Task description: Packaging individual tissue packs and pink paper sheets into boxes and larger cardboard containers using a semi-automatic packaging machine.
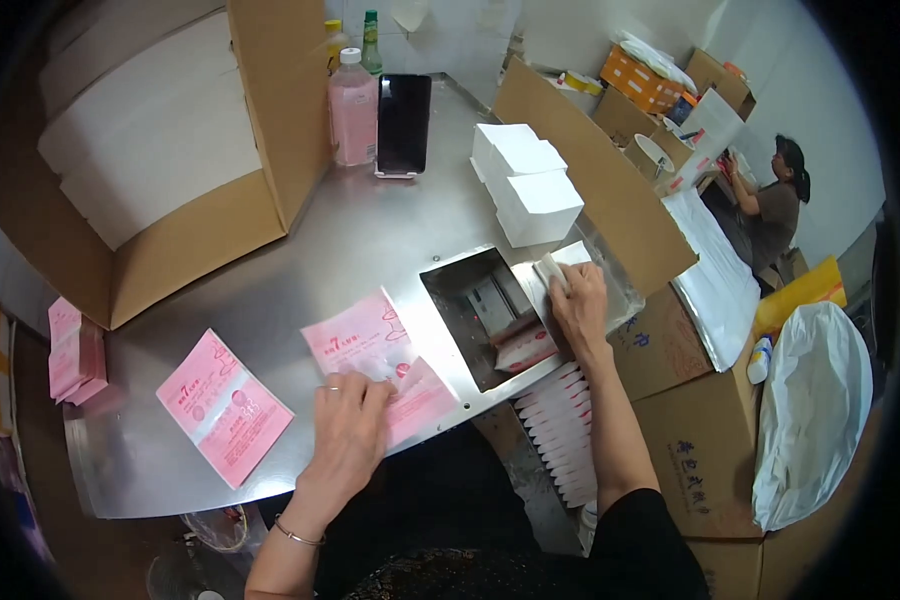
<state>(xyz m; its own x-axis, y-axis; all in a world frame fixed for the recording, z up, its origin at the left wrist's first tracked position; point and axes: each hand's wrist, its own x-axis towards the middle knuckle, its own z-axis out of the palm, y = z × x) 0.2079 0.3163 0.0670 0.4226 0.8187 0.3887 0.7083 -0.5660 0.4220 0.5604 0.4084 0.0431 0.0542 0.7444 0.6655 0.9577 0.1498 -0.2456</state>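
Note:
My left hand (348, 425) rests palm down on a pink-and-white printed pouch (370, 350) lying flat on the steel table (320, 250), fingers spread over its lower edge. My right hand (578, 300) reaches into the metal machine opening (490, 305) and grips a small white packet (560, 262) at its far rim. A second pink pouch (223, 405) lies on the table to the left, apart from both hands. Below the opening, a row of pink-edged white packets (565, 430) is stacked on edge.
An open cardboard box of white cartons (150, 150) stands at back left. A pink drink bottle (353, 110), a propped dark phone (403, 122) and stacked white boxes (530, 190) sit behind. Cardboard boxes (700, 440) and a white bag (810, 410) crowd the right; another person (770, 210) works far right.

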